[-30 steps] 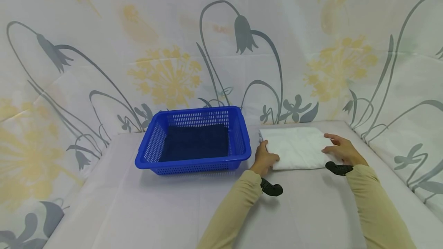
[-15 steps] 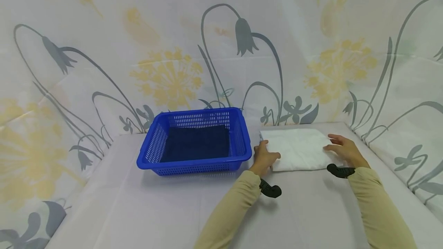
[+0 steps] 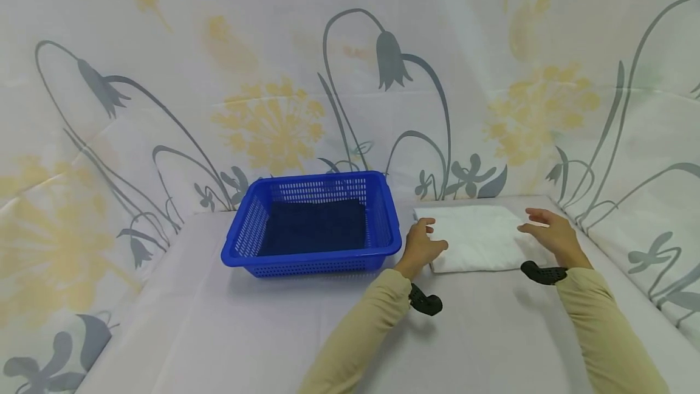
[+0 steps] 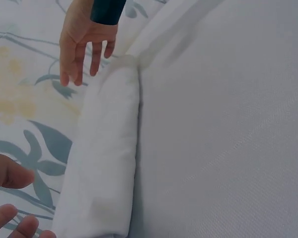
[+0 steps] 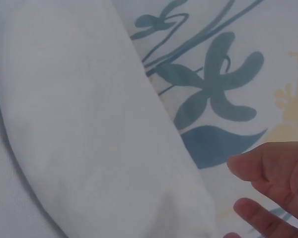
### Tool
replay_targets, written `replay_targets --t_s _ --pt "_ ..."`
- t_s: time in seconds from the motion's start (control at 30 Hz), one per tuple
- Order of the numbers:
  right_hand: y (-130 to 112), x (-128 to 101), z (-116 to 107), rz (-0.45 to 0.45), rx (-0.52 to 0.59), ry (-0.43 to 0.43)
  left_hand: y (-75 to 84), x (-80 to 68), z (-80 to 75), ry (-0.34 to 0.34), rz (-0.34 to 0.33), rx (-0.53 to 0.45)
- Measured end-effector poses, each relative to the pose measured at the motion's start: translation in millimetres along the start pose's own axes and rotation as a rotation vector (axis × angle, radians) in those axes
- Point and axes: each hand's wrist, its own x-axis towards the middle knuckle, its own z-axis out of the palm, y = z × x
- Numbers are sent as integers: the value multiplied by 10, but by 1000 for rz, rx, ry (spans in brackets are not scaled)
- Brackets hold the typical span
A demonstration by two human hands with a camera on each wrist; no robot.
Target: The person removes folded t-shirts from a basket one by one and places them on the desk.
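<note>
A folded white cloth (image 3: pixel 473 239) lies flat on the right side of the table. At its left edge is my left hand (image 3: pixel 420 249), fingers and thumb spread and holding nothing. My right hand (image 3: pixel 555 237) hovers by the cloth's right edge, its fingers loosely bent around empty air. Both wrist views show the hands apart from the white cloth (image 4: pixel 107 153). To the left stands a blue plastic basket (image 3: pixel 312 255) with perforated walls. Inside it lies a folded dark navy cloth (image 3: pixel 314 227).
The table (image 3: pixel 262 333) is covered with a pale sheet. Behind and at both sides hangs a white curtain (image 3: pixel 262 35) printed with grey and yellow flowers. The basket's right rim is close beside my left hand.
Both hands have let go of the white cloth's edges and lifted slightly away, the right one moving a little to the right. The cloth stays where it was.
</note>
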Motion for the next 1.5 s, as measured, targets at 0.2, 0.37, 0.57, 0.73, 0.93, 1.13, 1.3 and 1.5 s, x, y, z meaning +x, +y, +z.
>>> replay_targets --t_s 0.2,0.37,0.57,0.73,0.93,1.13,1.3,1.5 --pt "-127 -45 -11 -53 -17 22 36 -40 -67 -47 69 56" --pt "-250 -86 -15 -88 -46 60 112 -93 -122 -98 146 102" --pt "-416 -119 -20 -130 -70 94 188 -111 -176 -144 266 205" --pt "-559 -174 -14 -157 -68 97 238 -125 -239 -156 363 276" --pt "-697 -239 2 -173 -56 102 277 -167 -296 -179 457 363" --pt "-826 -277 23 -205 -74 124 274 -187 -348 -159 545 458" --pt "-911 -313 36 -231 -78 135 283 -198 -392 -151 602 521" --pt "-986 -333 41 -264 -99 163 302 -207 -435 -137 646 630"
